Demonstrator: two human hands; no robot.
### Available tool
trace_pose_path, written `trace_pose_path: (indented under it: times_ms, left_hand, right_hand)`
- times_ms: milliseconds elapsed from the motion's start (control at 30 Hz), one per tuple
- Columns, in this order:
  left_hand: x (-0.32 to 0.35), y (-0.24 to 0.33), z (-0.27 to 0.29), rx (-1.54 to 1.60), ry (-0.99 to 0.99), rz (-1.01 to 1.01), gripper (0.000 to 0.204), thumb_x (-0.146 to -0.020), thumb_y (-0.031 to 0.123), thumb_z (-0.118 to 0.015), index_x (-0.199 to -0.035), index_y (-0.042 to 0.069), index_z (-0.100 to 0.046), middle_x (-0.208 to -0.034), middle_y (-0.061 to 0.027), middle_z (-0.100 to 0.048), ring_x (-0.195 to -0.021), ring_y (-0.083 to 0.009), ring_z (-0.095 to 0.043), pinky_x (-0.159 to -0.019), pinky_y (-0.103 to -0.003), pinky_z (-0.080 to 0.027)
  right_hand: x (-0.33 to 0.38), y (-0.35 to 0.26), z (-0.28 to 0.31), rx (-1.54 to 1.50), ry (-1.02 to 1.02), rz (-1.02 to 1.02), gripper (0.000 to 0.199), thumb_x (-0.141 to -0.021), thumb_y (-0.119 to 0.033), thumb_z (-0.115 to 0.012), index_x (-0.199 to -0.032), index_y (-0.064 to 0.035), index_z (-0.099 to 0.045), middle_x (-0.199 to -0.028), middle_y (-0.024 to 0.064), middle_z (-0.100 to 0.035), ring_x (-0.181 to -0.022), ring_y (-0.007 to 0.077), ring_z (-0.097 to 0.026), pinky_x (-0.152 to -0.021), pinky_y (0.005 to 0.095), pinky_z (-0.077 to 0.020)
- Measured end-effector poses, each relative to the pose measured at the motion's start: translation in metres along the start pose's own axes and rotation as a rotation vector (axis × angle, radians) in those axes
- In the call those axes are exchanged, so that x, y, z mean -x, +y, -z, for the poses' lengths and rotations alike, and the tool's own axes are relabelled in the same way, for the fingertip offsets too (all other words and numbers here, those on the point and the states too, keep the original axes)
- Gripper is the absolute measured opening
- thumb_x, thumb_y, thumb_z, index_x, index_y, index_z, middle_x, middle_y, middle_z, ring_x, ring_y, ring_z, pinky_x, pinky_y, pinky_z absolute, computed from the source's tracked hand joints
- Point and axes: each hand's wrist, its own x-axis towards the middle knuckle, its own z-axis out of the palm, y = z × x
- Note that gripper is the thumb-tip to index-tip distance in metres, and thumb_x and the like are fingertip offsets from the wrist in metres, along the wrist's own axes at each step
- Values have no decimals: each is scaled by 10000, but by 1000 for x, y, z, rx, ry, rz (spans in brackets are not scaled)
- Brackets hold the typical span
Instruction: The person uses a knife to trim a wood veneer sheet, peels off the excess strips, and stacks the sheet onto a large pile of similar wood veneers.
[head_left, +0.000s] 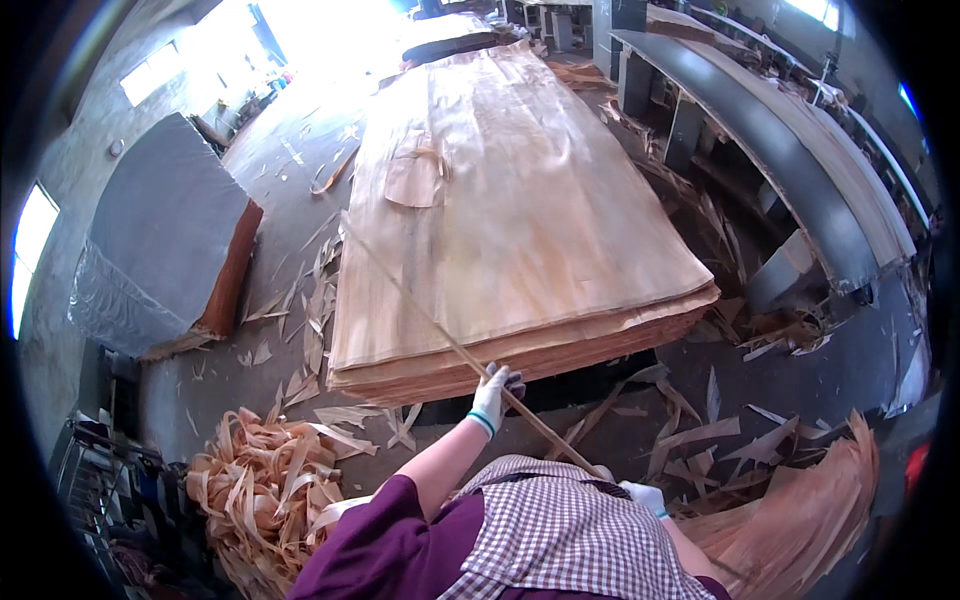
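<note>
A long thin wooden stick (425, 315) runs slantwise from above the near left part of a big stack of wood veneer sheets (530, 220) down to my waist. My left hand (495, 393), in a white glove with a teal cuff, is closed around the stick just before the stack's near edge. At my right side, my right hand (643, 496), also gloved, is at the lower part of the stick and appears closed on it; my apron partly hides its fingers. A small loose veneer piece (415, 180) lies on top of the stack, left of its middle.
A heap of curled veneer strips (265, 490) lies at the near left, and veneer sheets (800, 510) at the near right. A plastic-covered stack (165, 230) stands left. On the right runs a long metal-edged bench (760, 130). Scraps litter the floor (290, 190).
</note>
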Motion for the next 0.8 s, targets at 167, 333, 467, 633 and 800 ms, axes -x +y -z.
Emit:
trace_pose_path:
  times_ms: [167,333,467,633,800]
  left_hand:
    - [-51,22,-1,5,123,-96,188,-925,77,-529,-1092,141,-471,-764,-69,-552,-576,-177,-546,-524,-345,-531]
    - [-33,-1,-12,-295,-43,-40,141,-945,170,-541,-1036,77,-485,-727,-59,-553,-598,-186,-560,-594,-354,-533]
    - [13,-50,-16,-510,-203,17,178,-958,218,-521,-1033,61,-484,-738,-79,-603,-650,-201,-593,-634,-347,-505]
    - [29,-100,-14,-748,-56,248,174,-921,186,-555,-985,27,-526,-776,-98,-620,-715,-206,-605,-656,-350,-497]
    - [81,-138,-176,-981,-427,-233,376,-850,221,-598,-1116,-26,-499,-1002,-150,-593,-909,-238,-573,-817,-367,-464]
  right_hand:
    - [149,62,-38,119,-21,-246,147,-799,-290,-574,-852,-166,-633,-751,118,-636,-718,340,-620,-608,429,-479]
    - [294,8,6,246,-226,-572,217,-779,-304,-650,-908,-130,-658,-827,173,-655,-772,347,-634,-677,437,-504]
    - [382,-8,-3,305,-353,-793,251,-753,-352,-677,-900,-149,-666,-848,214,-652,-791,390,-631,-693,476,-516]
    - [415,13,-18,187,-308,-822,243,-749,-352,-675,-890,-154,-668,-824,208,-646,-779,390,-628,-683,476,-512]
    - [385,21,-19,74,-169,-792,223,-759,-319,-676,-887,-136,-670,-803,191,-640,-757,364,-622,-668,455,-501]
